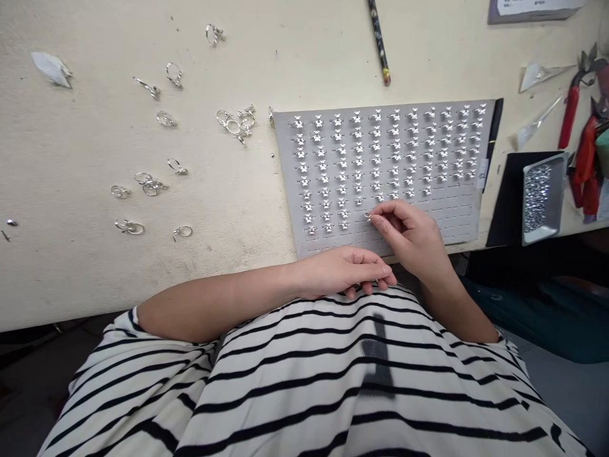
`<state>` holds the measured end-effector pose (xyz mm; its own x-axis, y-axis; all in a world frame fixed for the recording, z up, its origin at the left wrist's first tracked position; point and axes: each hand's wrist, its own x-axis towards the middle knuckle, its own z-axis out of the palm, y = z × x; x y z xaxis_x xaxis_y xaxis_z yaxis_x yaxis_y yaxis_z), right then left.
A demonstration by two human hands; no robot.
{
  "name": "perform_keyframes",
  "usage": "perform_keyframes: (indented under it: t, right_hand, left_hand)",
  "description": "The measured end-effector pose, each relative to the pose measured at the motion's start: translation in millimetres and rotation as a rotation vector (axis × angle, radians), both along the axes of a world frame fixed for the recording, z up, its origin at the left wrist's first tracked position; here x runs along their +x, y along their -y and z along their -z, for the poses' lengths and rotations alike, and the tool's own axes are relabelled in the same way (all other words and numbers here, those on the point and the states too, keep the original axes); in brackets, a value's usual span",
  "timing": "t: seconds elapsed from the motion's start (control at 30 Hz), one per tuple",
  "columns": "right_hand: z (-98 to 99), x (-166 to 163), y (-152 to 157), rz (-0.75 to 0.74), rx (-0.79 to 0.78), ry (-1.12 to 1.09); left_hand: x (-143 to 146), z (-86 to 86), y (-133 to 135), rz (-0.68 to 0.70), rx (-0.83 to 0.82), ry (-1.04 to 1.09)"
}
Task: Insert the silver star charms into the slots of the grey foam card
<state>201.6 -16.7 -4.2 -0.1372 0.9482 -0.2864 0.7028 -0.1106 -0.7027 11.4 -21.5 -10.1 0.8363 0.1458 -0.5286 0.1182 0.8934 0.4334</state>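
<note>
A grey slotted ring board [457,219] lies on the table, its slots holding rows of silver rings with small ornamental tops. Over the board's lower middle, my right hand [413,235] pinches a silver ring [367,216] between thumb and fingertips, close to the slots. My left hand [349,270] rests at the board's front edge against the striped shirt, its fingers curled. Small shiny bits that look like more rings show beneath those fingers, mostly hidden by them.
Loose rings [151,184] lie scattered on the left of the table [228,209], with a cluster [238,124] beside the board. A dark pencil [379,44] lies behind it. At right are a tray of small metal pieces [537,197], red-handled pliers [568,117] and plastic bags.
</note>
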Motion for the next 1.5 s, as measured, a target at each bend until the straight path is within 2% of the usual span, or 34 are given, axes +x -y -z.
perform_keyframes:
  t: [0.3, 0.53, 0.67, 0.87, 1.0, 1.17, 1.37, 1.5]
  right_hand:
    - [5.4, -13.3, -3.0, -0.01, 0.037, 0.015]
    - [9.9, -22.1, -1.0, 0.019, 0.115, 0.181]
    - [10.0, -22.6, 3.4, 0.036, 0.163, 0.196]
    - [14.3, -12.7, 3.2, -0.17, 0.349, 0.134]
    - [21.1, -9.4, 0.6, -0.229, 0.346, 0.124]
    - [25.8, -7.4, -0.8, -0.199, 0.331, 0.088]
    - [21.2, 0.5, -3.4, -0.131, 0.2, -0.027]
    - [22.6, 2.5, -4.1, -0.139, 0.232, -0.052]
  left_hand:
    - [-1.1, 3.6, 0.1, -0.025, -0.018, -0.001]
    - [-1.3, 3.6, -0.4, -0.029, -0.015, 0.001]
    - [-1.4, 3.5, -0.8, -0.028, -0.011, 0.003]
    - [-1.3, 3.2, -0.4, -0.019, 0.015, -0.013]
    - [-0.7, 3.8, -0.3, -0.019, 0.011, -0.009]
    - [-0.9, 4.4, -0.7, -0.029, -0.006, -0.006]
    - [-0.3, 4.1, -2.0, -0.028, -0.013, -0.002]
    - [-0.4, 4.2, -3.0, -0.02, -0.017, -0.017]
